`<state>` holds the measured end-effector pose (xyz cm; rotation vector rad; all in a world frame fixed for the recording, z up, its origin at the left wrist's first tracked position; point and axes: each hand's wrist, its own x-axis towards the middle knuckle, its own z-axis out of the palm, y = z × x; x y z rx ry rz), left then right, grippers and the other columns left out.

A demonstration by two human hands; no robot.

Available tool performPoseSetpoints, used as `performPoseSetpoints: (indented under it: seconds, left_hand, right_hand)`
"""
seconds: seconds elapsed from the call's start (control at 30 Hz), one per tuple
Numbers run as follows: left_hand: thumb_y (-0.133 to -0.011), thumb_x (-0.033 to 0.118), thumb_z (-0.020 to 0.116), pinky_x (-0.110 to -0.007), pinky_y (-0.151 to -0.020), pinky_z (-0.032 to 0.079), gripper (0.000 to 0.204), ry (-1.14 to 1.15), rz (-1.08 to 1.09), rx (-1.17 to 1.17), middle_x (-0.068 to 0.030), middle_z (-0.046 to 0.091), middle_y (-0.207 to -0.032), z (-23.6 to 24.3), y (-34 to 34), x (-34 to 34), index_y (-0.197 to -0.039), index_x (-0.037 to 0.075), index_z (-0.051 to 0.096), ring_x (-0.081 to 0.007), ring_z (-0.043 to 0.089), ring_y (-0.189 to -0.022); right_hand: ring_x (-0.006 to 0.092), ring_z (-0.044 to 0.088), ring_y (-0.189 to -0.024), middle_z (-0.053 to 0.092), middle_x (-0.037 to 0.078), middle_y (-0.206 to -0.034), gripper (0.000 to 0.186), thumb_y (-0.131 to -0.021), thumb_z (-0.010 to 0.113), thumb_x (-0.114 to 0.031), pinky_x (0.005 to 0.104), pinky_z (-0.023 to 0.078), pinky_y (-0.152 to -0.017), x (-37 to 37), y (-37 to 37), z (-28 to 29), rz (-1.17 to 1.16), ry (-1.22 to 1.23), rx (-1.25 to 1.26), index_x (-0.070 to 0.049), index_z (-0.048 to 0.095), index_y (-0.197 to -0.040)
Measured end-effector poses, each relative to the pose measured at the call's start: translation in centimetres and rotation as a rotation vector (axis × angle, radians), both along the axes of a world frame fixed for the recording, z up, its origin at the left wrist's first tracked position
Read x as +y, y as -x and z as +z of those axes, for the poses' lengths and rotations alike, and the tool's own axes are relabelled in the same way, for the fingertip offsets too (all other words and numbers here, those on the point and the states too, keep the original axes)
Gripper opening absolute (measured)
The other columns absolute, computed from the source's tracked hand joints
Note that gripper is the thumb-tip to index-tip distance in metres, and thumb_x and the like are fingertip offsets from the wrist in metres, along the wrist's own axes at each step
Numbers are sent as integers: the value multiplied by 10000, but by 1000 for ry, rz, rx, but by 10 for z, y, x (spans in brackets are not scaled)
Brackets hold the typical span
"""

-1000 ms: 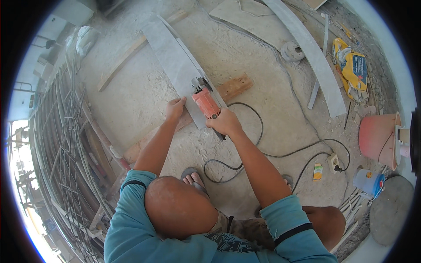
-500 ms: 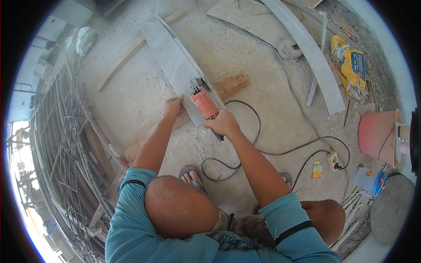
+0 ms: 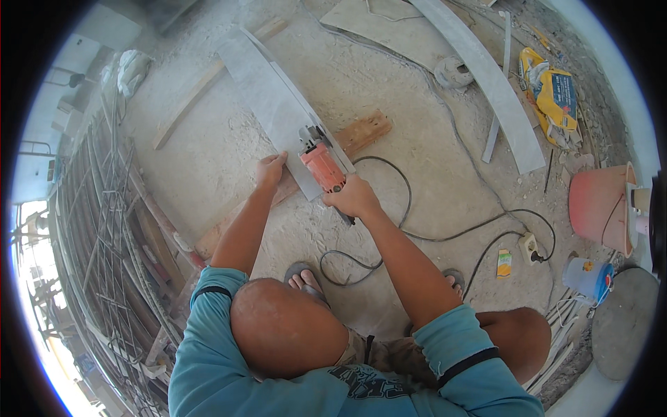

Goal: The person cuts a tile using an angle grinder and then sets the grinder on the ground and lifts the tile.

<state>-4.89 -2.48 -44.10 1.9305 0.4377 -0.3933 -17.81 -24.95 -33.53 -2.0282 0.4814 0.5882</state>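
My right hand [image 3: 354, 197] is wrapped round the rear of a red angle grinder [image 3: 323, 169]. The grinder's head rests at the right long edge of a grey tile strip [image 3: 267, 97], where a narrow sliver runs alongside; its disc is mostly hidden. With my left hand [image 3: 272, 169] I grip the strip's left edge near its closer end, thumb on top. Beneath the strip lie a brown wooden board [image 3: 365, 132] and, farther off, a thin wooden batten [image 3: 191, 104]. A black cord [image 3: 408, 191] trails from the grinder's rear across the floor.
At right stand a power socket [image 3: 529, 243], a small yellow carton [image 3: 504, 264], a pinkish bucket [image 3: 597, 208] and a clear blue-lidded tub [image 3: 583, 279]. Farther off are a long grey tile strip [image 3: 497, 87] and a yellow sack [image 3: 552, 94]. Metal bars [image 3: 104, 229] are piled at left.
The view has shifted slightly. Both hands keep their holds, and the grinder stays at almost the same spot on the tile strip.
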Motion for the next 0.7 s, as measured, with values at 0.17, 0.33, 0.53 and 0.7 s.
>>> performPoseSetpoints:
  seconds: [0.17, 0.33, 0.53, 0.7]
  left_hand:
    - [-874, 309, 704, -297, -720, 484, 399, 55, 1, -25, -94, 685, -868, -10, -5, 10, -1011, -65, 699, -153, 609, -770]
    - [-862, 305, 714, -297, -700, 482, 408, 88, 13, -31, -99, 682, -858, -4, -3, 6, -1002, -78, 701, -155, 606, -758]
    - [-876, 279, 709, -289, -726, 493, 396, 88, 7, -26, -116, 691, -891, 8, 0, 1, -1004, -95, 694, -163, 623, -786]
    - [-880, 271, 703, -295, -761, 498, 389, 25, 0, -25, -123, 694, -910, 11, 1, 0, -1010, -95, 691, -172, 631, -813]
  right_hand:
    - [369, 674, -954, 692, 240, -985, 544, -605, 755, -351, 403, 528, -836, 3, 3, -3, -13, 15, 3, 12, 680, -1002]
    - [379, 671, -957, 688, 252, -981, 569, -597, 760, -351, 402, 528, -839, 2, 7, -2, -19, 5, -5, 29, 666, -1010]
    - [378, 672, -951, 688, 251, -973, 575, -594, 760, -353, 403, 526, -837, -1, 14, -9, -8, -11, -10, 29, 656, -1012]
    - [374, 672, -948, 689, 246, -975, 588, -590, 762, -345, 400, 525, -837, -2, 20, -9, -11, -21, -17, 28, 647, -1029]
